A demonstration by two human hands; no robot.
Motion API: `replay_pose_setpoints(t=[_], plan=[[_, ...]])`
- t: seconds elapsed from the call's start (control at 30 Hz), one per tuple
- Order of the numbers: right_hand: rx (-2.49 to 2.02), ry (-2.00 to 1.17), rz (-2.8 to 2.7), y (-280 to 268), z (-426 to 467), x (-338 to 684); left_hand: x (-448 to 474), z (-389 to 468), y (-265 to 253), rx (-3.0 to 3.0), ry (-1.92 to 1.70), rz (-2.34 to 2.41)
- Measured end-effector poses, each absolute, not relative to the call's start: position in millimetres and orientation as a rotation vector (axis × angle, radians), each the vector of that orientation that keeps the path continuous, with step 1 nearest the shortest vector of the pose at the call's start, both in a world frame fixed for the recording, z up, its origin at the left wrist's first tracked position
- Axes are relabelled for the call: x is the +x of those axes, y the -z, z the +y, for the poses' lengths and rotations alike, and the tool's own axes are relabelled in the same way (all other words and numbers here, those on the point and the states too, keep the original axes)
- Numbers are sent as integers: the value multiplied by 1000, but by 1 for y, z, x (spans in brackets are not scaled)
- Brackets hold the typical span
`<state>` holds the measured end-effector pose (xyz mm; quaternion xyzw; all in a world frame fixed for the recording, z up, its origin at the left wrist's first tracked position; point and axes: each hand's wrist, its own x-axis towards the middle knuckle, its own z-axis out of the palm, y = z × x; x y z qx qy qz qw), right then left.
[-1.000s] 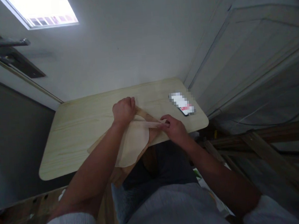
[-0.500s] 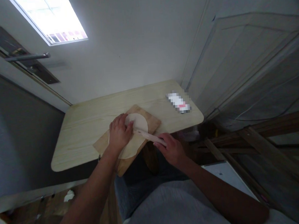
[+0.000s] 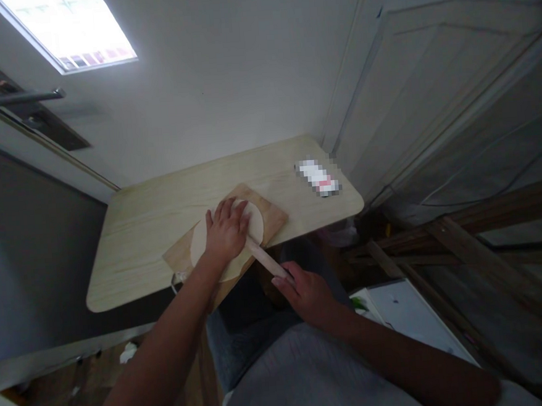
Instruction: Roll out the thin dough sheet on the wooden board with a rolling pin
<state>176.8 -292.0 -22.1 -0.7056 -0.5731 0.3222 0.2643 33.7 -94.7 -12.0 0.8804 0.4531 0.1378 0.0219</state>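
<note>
A round, flat sheet of pale dough lies on a wooden cutting board. My left hand rests on the dough with its fingers spread, covering its middle. My right hand is closed round the near end of a wooden rolling pin. The pin slants from that hand up onto the dough, and its far end meets the left hand's edge. Whether it runs on beneath the palm is hidden.
The board sits on a pale wooden table and overhangs its front edge. A blurred-out, phone-like object lies at the table's right. Behind stands a white door with a lever handle. A white panel is at lower right.
My left hand has shifted and spread its fingers flatter over the dough. The rolling pin now slants more steeply, its far end close by the left palm. The whole view has shifted slightly.
</note>
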Motion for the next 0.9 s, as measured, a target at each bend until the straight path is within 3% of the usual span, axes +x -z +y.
replay_pose_setpoints(t=[0.9], plan=[[-1939,-1029,-1413,29,-289,201,95,-78,6,2749,-473,1184]])
